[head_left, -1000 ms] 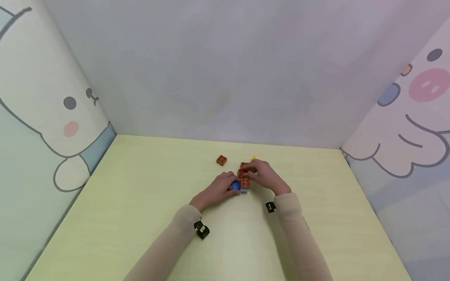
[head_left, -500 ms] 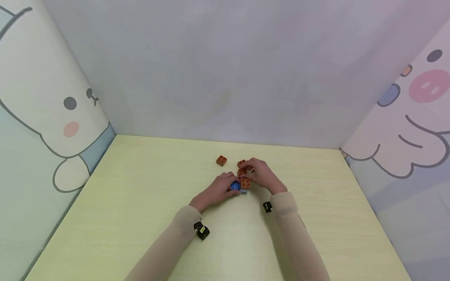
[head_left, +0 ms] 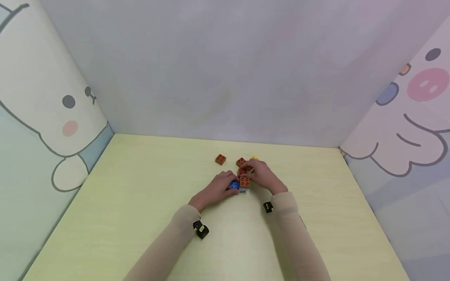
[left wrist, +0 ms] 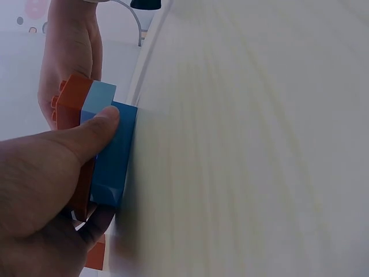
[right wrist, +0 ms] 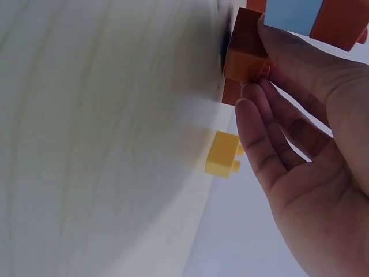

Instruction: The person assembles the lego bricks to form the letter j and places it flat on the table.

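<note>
My left hand (head_left: 216, 189) grips a small stack of toy bricks near the middle of the table. A blue brick (left wrist: 115, 153) lies at its base, with a light blue brick (left wrist: 101, 96) and an orange brick (left wrist: 74, 101) above it; the studs of a blue brick (head_left: 234, 185) show between thumb and fingers. My right hand (head_left: 262, 175) is right behind the stack, pinching an orange-brown brick (right wrist: 245, 49) between thumb and fingers, close over the table. Just beyond its fingertips is another orange brick (head_left: 240, 162).
A loose orange brick (head_left: 220, 159) lies on the table (head_left: 158, 175) to the back left. Behind the right hand sits a yellow brick (right wrist: 222, 154). Printed walls (head_left: 225, 78) border the table at the back and sides.
My right hand has shifted slightly left and back. The orange brick beyond its fingertips has moved a little left and turned at an angle. My left hand keeps its grip on the stack.
</note>
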Demonstrator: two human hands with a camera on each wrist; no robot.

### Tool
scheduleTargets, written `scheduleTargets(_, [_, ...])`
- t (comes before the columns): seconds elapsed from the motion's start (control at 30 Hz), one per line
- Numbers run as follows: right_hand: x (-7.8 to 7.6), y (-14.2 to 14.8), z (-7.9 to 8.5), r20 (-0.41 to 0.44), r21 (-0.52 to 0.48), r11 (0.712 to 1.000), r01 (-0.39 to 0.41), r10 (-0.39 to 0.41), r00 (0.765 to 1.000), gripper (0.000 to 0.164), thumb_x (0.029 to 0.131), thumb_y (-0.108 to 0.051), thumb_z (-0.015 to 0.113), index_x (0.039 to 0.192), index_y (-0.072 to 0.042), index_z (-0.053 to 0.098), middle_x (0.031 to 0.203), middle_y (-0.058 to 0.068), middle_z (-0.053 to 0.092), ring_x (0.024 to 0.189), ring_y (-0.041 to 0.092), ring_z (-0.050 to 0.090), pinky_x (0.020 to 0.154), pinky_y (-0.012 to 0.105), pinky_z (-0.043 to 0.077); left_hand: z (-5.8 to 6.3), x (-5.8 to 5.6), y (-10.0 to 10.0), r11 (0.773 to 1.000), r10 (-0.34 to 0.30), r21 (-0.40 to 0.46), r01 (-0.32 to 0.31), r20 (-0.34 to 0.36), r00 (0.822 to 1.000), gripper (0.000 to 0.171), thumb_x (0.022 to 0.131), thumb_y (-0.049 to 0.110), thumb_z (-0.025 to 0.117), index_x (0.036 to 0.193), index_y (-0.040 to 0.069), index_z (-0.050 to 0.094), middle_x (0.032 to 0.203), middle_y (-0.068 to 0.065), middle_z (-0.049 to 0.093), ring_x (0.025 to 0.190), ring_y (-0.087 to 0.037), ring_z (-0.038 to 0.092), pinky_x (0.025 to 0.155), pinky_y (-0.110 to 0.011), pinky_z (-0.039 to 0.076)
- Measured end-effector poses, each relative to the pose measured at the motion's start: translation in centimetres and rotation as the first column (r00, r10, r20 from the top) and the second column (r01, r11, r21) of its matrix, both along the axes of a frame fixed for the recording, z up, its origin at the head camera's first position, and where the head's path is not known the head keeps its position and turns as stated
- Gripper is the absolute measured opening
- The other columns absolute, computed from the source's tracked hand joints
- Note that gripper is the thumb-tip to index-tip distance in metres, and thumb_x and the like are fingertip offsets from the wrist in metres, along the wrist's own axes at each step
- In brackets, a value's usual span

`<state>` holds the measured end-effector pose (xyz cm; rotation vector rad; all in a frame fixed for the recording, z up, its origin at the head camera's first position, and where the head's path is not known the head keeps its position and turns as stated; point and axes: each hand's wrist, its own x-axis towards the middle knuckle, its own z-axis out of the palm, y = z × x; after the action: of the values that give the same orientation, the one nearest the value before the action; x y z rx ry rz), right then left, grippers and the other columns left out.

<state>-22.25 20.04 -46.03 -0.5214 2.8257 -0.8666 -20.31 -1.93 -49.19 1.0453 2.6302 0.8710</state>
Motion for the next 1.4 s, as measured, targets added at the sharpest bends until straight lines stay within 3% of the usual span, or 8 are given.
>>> scheduleTargets(0.27, [0.5, 0.6, 1.1, -0.046, -0.032, 0.999, -0.036, 0.035, 0.998, 0.022, 0.095, -0.021, 0.073, 0.116, -0.014, 0.075, 0.106, 0.002, 0.072, 0.099, 0.018, 0.066, 0.088, 0.038, 0.057, 0.1, 0.0, 0.1, 1.0, 0.006, -0.008, -0.006, -0.013, 1.0, 0.042, 0.099, 0.038, 0.067, 0.131, 0.011, 0.063, 0.124, -0.003, 0.064, 0.112, -0.019, 0.058, 0.103, -0.04, 0.048])
scheduleTargets(0.7, [1.9, 1.1, 3.6, -0.083, -0.06, 0.998, -0.022, 0.017, 0.996, 0.026, 0.095, -0.028, 0.073, 0.118, -0.016, 0.073, 0.111, 0.001, 0.07, 0.105, 0.024, 0.065, 0.092, 0.042, 0.056, 0.2, 0.0, 0.2, 1.0, 0.0, -0.004, 0.0, 0.002, 1.0, 0.044, 0.099, 0.039, 0.067, 0.132, 0.011, 0.062, 0.127, -0.004, 0.063, 0.116, -0.021, 0.059, 0.108, -0.043, 0.046])
scheduleTargets(0.93, [3.2, 0.7, 5.0, -0.064, -0.074, 0.996, -0.043, 0.039, 0.997, 0.029, 0.095, -0.027, 0.073, 0.122, -0.015, 0.071, 0.112, 0.001, 0.068, 0.108, 0.025, 0.066, 0.097, 0.043, 0.055, 0.3, 0.0, 0.1, 1.0, -0.008, -0.01, 0.008, -0.017, 1.0, 0.044, 0.099, 0.038, 0.066, 0.132, 0.01, 0.062, 0.123, -0.004, 0.063, 0.108, -0.018, 0.057, 0.101, -0.04, 0.048])
scheduleTargets(1.23, [4.4, 0.4, 5.5, -0.049, -0.109, 0.992, -0.062, 0.057, 0.997, 0.028, 0.095, -0.023, 0.073, 0.122, -0.013, 0.072, 0.11, 0.001, 0.067, 0.107, 0.021, 0.064, 0.098, 0.05, 0.054, 0.6, 0.1, 0.0, 1.0, -0.005, -0.022, 0.005, -0.01, 1.0, 0.045, 0.099, 0.038, 0.066, 0.133, 0.009, 0.061, 0.125, -0.005, 0.063, 0.106, -0.018, 0.056, 0.1, -0.039, 0.048])
scheduleTargets(1.4, [4.9, 0.5, 5.3, -0.048, -0.097, 0.993, -0.066, 0.062, 0.997, 0.028, 0.095, -0.023, 0.073, 0.122, -0.015, 0.072, 0.113, 0.0, 0.069, 0.106, 0.019, 0.064, 0.097, 0.048, 0.055, 0.5, 0.1, 0.0, 1.0, -0.008, -0.022, 0.007, -0.012, 1.0, 0.044, 0.099, 0.038, 0.066, 0.133, 0.011, 0.062, 0.125, -0.005, 0.063, 0.108, -0.019, 0.057, 0.1, -0.04, 0.048])
